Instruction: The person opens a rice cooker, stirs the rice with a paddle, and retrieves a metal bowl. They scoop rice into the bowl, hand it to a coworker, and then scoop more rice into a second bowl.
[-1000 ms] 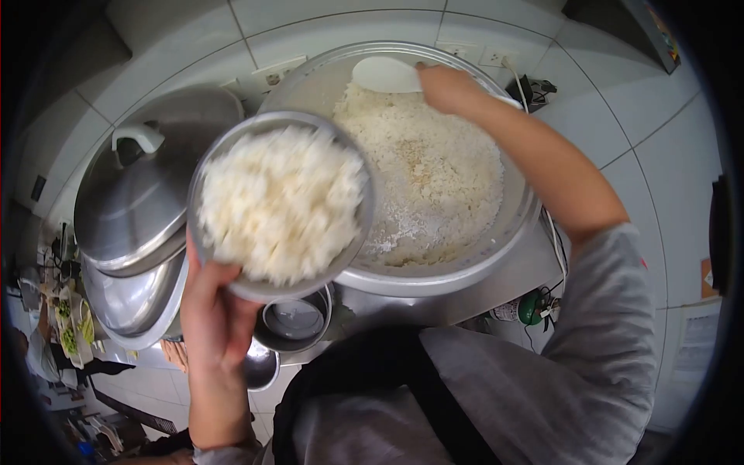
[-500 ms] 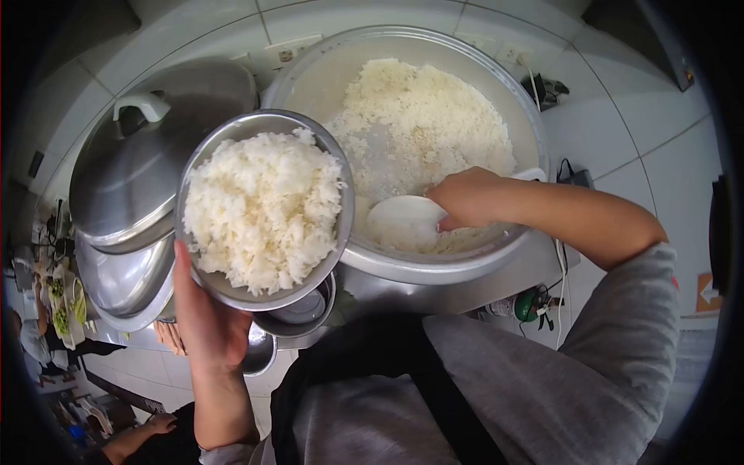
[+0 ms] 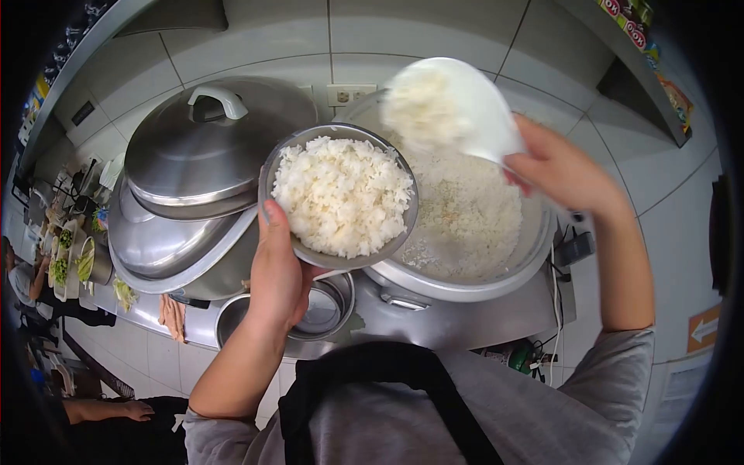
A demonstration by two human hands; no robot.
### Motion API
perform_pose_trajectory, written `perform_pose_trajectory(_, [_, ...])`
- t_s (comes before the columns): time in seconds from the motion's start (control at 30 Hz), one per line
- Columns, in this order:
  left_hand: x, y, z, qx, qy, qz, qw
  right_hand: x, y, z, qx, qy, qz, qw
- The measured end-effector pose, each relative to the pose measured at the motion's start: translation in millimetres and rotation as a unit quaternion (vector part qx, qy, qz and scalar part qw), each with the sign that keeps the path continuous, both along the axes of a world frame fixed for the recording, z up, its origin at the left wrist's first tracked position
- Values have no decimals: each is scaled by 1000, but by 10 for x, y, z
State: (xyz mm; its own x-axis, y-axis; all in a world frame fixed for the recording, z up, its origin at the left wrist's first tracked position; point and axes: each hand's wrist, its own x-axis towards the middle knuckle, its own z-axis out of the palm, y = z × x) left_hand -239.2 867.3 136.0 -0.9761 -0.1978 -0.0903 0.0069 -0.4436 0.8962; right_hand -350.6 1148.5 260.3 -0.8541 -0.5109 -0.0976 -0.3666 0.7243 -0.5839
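Note:
My left hand [image 3: 279, 271] grips the rim and side of a metal bowl [image 3: 267, 174], thumb on the near left edge. Cooked white rice [image 3: 341, 194] is heaped in it. My right hand [image 3: 554, 159] is closed around a white scoop [image 3: 488, 108], slightly blurred, raised above the far side of a large metal pot [image 3: 465, 293]. A clump of rice [image 3: 426, 108] lies on the scoop. More rice [image 3: 473, 209] covers the pot's bottom. The bowl overlaps the pot's left rim in view.
Left of the pot stand big metal vessels with a domed lid [image 3: 232, 147]. Nested metal bowls [image 3: 322, 314] sit near the steel counter's [image 3: 403, 333] front edge. A folded cloth [image 3: 172, 316] lies there too. At lower left is another person's hand [image 3: 138, 411].
My right hand has lifted the scoop out of the pot, now carrying rice. In view, the bowl in my left hand has shifted right. The camera view has shifted too.

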Motion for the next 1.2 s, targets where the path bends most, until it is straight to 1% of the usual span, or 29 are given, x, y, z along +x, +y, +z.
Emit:
perform_pose_trajectory(0.03, [-3, 34, 42, -12, -11, 10, 1000, 108, -171, -162, 20, 87, -10, 996])
perform_pose_trajectory(0.1, [-27, 26, 18, -22, 8, 7, 1000, 242, -475, -702, 97, 232, 1, 968])
perform_pose_trajectory(0.13, [-22, 17, -12, -35, 23, 3, 999, 348, -582, -824, 99, 233, 3, 967])
perform_pose_trajectory(0.2, [14, -7, -44, -12, 21, 5, 1000, 506, -730, -942, 104, 388, 97, 911])
perform_pose_trajectory(0.27, [46, -25, -67, 31, 17, 3, 999, 552, -618, -551, 98, 379, 83, 917])
perform_pose_trajectory(0.3, [64, -31, -74, 32, 20, 5, 999, 569, -591, -402, 90, 369, 67, 923])
perform_pose_trajectory(0.33, [86, -21, -86, 51, 25, 2, 998, 597, -611, -394, 91, 372, 69, 921])
perform_pose_trajectory(0.4, [142, 14, -125, 72, 30, 0, 997, 717, -628, -462, 183, 344, 112, 914])
perform_pose_trajectory(0.43, [166, 38, -147, 67, 37, -2, 997, 760, -722, -599, 174, 347, 121, 913])
perform_pose_trajectory(0.47, [188, 67, -148, 62, 45, -5, 997, 803, -691, -545, 175, 350, 120, 912])
perform_pose_trajectory(0.53, [275, 126, -110, 70, 50, 5, 996, 868, -640, -329, 137, 343, 123, 921])
perform_pose_trajectory(0.57, [262, 80, -70, 81, 46, 16, 995, 786, -592, -234, 96, 332, 72, 936])
perform_pose_trajectory(0.6, [285, 87, -73, 82, 49, 20, 995, 720, -523, -181, 96, 335, 76, 934])
perform_pose_trajectory(0.67, [360, 103, -104, 83, 66, 23, 994, 592, -469, -129, 27, 321, -13, 947])
perform_pose_trajectory(0.7, [407, 124, -101, 84, 69, 32, 994, 605, -501, -313, 102, 329, -29, 938])
perform_pose_trajectory(0.73, [444, 159, -86, 86, 77, 39, 993, 742, -591, -453, 99, 335, -17, 937])
perform_pose_trajectory(0.8, [481, 149, -45, 93, 88, 68, 989, 962, -820, -647, 157, 464, 116, 864])
perform_pose_trajectory(0.83, [542, 150, -33, 110, 74, 77, 988, 951, -825, -592, 154, 464, 136, 862])
perform_pose_trajectory(0.9, [763, 58, -59, 128, 53, 91, 986, 937, -754, -420, 25, 354, 136, 925])
perform_pose_trajectory(0.93, [893, -34, -99, 130, 48, 117, 983, 858, -621, -395, -34, 312, 92, 945])
perform_pose_trajectory(0.97, [1027, -144, -138, 188, 57, 134, 971, 756, -478, -376, -90, 263, 47, 959])
perform_pose_trajectory(1.0, [1182, -265, -172, 245, 66, 149, 956, 739, -436, -340, -210, 216, 19, 953])
perform_pose_trajectory(1.03, [1377, -413, -161, 232, 69, 177, 954, 732, -390, -340, -324, 161, -16, 932])
perform_pose_trajectory(1.07, [1572, -596, -178, 222, 46, 231, 946, 704, -286, -403, -339, 135, -39, 930])
perform_pose_trajectory(1.1, [1747, -802, -263, 186, 73, 287, 937, 687, -161, -476, -353, 110, -64, 927])
perform_pose_trajectory(1.17, [2061, -1348, -475, 151, 67, 387, 907, 664, 104, -741, -308, 86, -84, 944])
perform_pose_trajectory(1.2, [2194, -1657, -607, 104, 66, 415, 902, 748, 165, -855, -290, 90, -103, 947])
